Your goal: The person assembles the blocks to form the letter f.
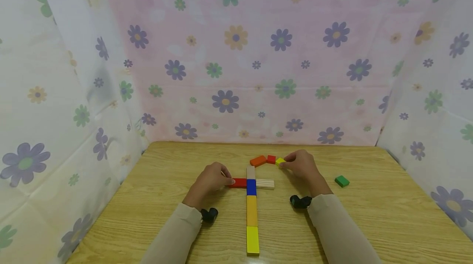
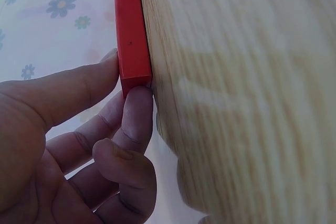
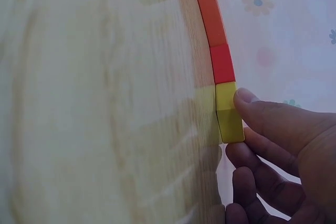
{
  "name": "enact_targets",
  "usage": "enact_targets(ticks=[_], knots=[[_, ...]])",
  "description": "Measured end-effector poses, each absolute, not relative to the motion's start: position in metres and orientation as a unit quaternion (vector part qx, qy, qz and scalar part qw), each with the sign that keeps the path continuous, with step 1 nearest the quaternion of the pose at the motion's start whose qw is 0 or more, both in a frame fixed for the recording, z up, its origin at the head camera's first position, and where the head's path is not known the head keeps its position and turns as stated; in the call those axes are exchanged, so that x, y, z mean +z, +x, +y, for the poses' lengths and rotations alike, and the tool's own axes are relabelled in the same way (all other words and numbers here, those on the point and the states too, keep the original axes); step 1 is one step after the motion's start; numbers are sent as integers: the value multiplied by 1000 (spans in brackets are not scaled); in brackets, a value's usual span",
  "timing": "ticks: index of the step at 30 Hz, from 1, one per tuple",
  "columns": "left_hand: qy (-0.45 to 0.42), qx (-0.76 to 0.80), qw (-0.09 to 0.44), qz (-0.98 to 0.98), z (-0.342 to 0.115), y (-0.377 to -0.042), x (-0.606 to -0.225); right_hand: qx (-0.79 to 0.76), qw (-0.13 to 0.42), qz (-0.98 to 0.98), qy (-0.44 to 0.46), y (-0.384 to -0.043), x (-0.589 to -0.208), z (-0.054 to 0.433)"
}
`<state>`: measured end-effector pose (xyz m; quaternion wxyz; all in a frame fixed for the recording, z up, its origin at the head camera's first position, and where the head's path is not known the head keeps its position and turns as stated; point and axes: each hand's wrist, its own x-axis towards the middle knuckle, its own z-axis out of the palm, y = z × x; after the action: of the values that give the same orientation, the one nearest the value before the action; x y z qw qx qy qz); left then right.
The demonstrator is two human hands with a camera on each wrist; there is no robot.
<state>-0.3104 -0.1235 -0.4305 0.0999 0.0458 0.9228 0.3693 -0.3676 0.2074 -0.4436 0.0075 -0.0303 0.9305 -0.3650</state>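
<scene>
My left hand (image 1: 214, 180) pinches the outer end of a long red block (image 1: 239, 182), thumb on one side and fingertips at its end. That block's other end meets a blue block (image 1: 251, 187). With thumb and fingers, my right hand (image 1: 301, 165) holds a small yellow block (image 3: 230, 113) on the table. It touches a small red block (image 3: 222, 63), which adjoins an orange block (image 3: 212, 20). These form a curved row beyond a plain wood block (image 1: 251, 172). Another plain wood block (image 1: 265, 183) lies right of the blue one.
Below the blue block, an amber block (image 1: 251, 210) and a long yellow block (image 1: 253, 240) continue the column toward me. A green block (image 1: 342, 181) lies apart on the right of the wooden table (image 1: 148, 214). Flowered cloth (image 1: 258, 71) encloses the back and sides.
</scene>
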Motion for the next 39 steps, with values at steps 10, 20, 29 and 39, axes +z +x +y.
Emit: enact_targets(ticks=[10,20,29,39], knots=[[50,370,103,922,-124,-310,-431,-360,-4,932,-47,-367,-446,209],[50,366,101,924,-124,-310,-431,-362,1,931,-42,-366,-445,208],[46,362,97,926,-123,-309,-429,-362,4,931,-40,-367,-447,209],[46,364,96,925,-123,-311,-431,-358,7,933,-35,-366,-442,212]])
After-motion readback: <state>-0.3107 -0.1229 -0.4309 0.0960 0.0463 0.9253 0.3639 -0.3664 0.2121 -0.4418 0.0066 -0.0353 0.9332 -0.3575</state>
